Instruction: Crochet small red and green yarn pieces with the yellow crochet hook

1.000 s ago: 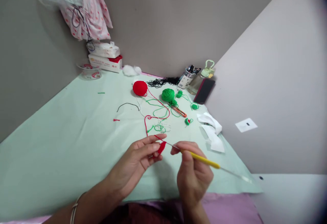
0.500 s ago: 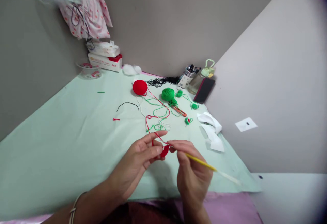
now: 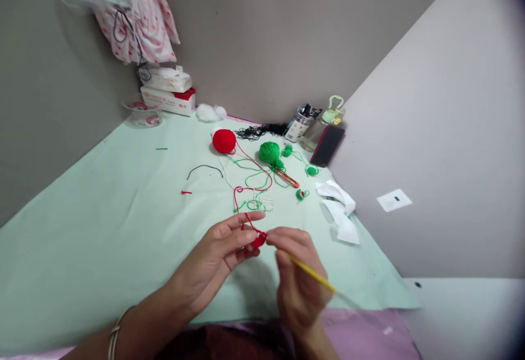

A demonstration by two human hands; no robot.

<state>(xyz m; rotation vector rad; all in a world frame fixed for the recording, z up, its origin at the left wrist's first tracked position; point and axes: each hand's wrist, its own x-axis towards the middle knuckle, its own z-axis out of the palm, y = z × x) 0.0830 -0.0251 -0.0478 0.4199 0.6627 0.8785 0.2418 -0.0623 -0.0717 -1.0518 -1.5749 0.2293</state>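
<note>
- Red crochet piece [image 3: 258, 241]: it sits between your two hands, just above the pale green tablecloth [image 3: 123, 228].
- Your left hand [image 3: 221, 245] is partly closed, pinching that piece between thumb and fingers; its index finger stretches out, with red yarn [image 3: 271, 180] running over it.
- Your right hand [image 3: 301, 278] is closed in a pen-like grip on the yellow-handled hook [image 3: 314, 273], fingertips right at the edge of the piece; you cannot make out the hook's tip, and its far end is blurred.
- Beyond your hands, the yarn loops back across the cloth to the red ball [image 3: 224, 141].
- To the right of that ball sits a green ball [image 3: 269, 152], with an orange clip [image 3: 289, 179] just beside it.
- Farther right, a dark phone [image 3: 327, 145] leans by a bottle [image 3: 314, 133]; white paper strips [image 3: 344, 226] lie nearer you.
</note>
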